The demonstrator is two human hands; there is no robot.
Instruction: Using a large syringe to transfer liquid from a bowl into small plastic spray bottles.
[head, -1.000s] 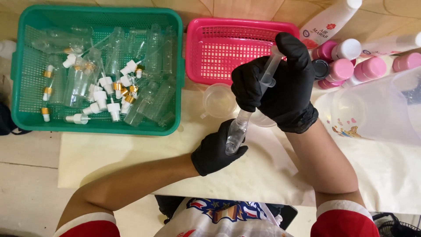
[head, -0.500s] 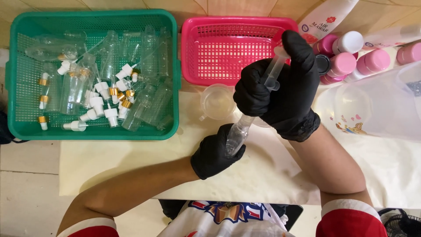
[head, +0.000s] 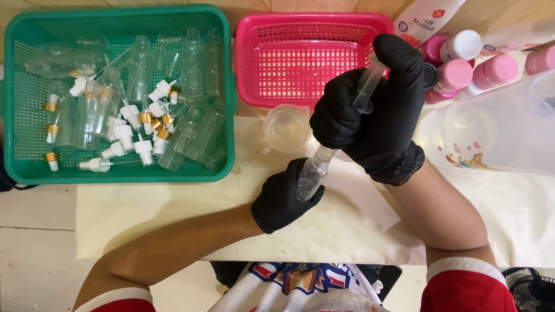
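Far left on the desk (head: 144, 219) sits a green plastic mesh basket (head: 228, 104) full of empty clear bottles and loose white spray caps with gold collars (head: 141, 124), all jumbled, none of them in reach of either hand right now. Just right of it, a small clear plastic cup (head: 287, 128) stands on the cream paper sheet (head: 358, 225), near the work but not touching it. The black-gloved left hand (head: 281, 199) has its grip wrapped around a small clear plastic bottle (head: 313, 174), holding it low over the paper and tilted a bit toward the right. Above it, the black-gloved right hand (head: 376, 112) has its grip closed on a clear plastic syringe (head: 367, 86), thumb up by the plunger end, with the tip pointing down into the bottle's mouth; I can't see whether the tip is actually inside the neck. If you ask me, the trick here is keeping the bottle dead steady, lining the tip up with the neck, and pressing the plunger slowly so nothing spills on the paper. Behind the hands there's an empty pink plastic mesh basket (head: 289, 58), and far right a cluster of pink-capped bottles (head: 462, 72) next to a big clear plastic jug (head: 509, 133).
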